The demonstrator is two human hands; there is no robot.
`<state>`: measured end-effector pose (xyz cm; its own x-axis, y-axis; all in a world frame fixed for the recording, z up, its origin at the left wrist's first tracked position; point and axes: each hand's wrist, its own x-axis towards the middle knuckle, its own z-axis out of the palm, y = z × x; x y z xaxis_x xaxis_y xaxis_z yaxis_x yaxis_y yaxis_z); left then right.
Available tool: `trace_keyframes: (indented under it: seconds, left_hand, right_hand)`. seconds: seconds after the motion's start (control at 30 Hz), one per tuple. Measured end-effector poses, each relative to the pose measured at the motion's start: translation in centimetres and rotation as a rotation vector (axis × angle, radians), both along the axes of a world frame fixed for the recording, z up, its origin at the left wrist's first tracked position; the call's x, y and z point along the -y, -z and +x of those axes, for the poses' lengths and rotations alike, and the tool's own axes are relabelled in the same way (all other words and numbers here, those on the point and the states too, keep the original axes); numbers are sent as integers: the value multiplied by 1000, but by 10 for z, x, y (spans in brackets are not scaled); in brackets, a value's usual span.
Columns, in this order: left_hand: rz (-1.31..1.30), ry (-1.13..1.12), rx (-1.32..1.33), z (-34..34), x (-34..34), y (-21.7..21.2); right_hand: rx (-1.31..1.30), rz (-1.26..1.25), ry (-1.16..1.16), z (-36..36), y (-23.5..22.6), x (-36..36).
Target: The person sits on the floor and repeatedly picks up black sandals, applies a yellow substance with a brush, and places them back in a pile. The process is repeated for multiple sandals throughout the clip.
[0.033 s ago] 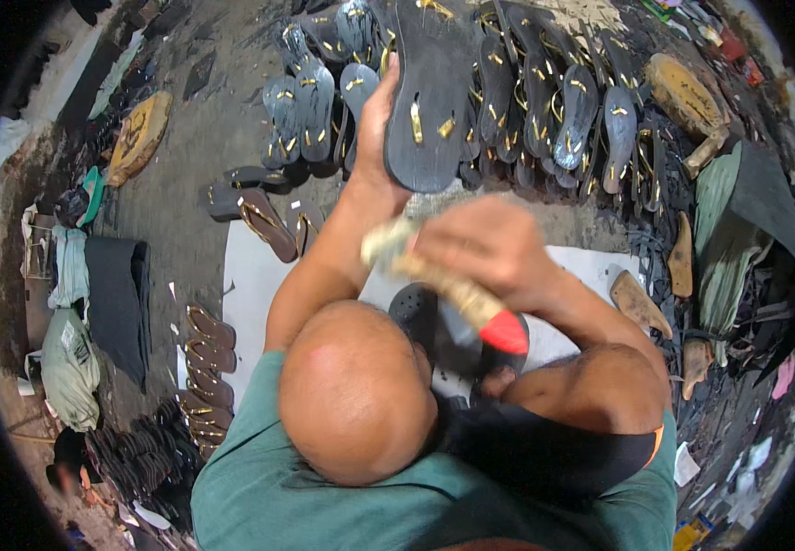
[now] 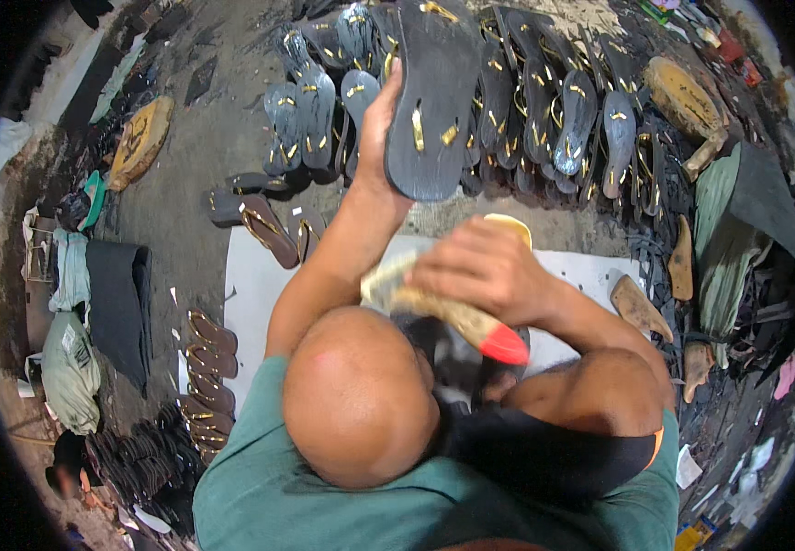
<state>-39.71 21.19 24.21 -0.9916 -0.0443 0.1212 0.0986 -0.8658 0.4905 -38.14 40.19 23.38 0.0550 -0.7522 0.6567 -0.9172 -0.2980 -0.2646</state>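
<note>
- Left hand: thumb along the left edge of the sole, grasping it; the remaining fingers are hidden behind.
- Sole: one, black, large, elongated; two gold-coloured fittings towards the near end, another at the far end; held up by the left hand at top centre, in front of the sandal rows, broad face to view.
- Right hand: fingers curled round a brush, grasping it; slightly blurred.
- Brush: one, wooden handle with red tip; pale head blurred, pointing left; below the sole and apart from it.
- Yellow-rimmed item: one, mostly hidden behind the right hand; kind cannot be told.
- White sheet: one, on the floor beneath the arms.
- Black sandals: many, gold-trimmed, in rows beyond the sheet; some glossy.
- Brown sandals: a pair, at the sheet's far left corner.
- Wooden foot shapes: several, on the right.
- Dark folded sheet: one, on the left.
</note>
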Motion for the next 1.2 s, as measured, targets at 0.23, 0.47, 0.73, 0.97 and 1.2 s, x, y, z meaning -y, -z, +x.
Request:
trace_keyframes:
  seconds: [0.23,0.47,0.73,0.97,1.2]
  left_hand:
    - [122,266,-118,-14,8,18]
    - [25,110,-25,-25,13,11]
    - [-304,83,39,12,-5,25]
    - [65,229,-63,31,7,33]
    - [183,31,-115,12,22,64]
  right_hand:
    - [-63,-254,494,-54,-46,9]
    - [96,-61,124,-30,-11,2]
    - [499,-268,674,-104,-68,9]
    - [163,-411,572,-144,-76,-39]
    - [152,-205,306,-40,38,10]
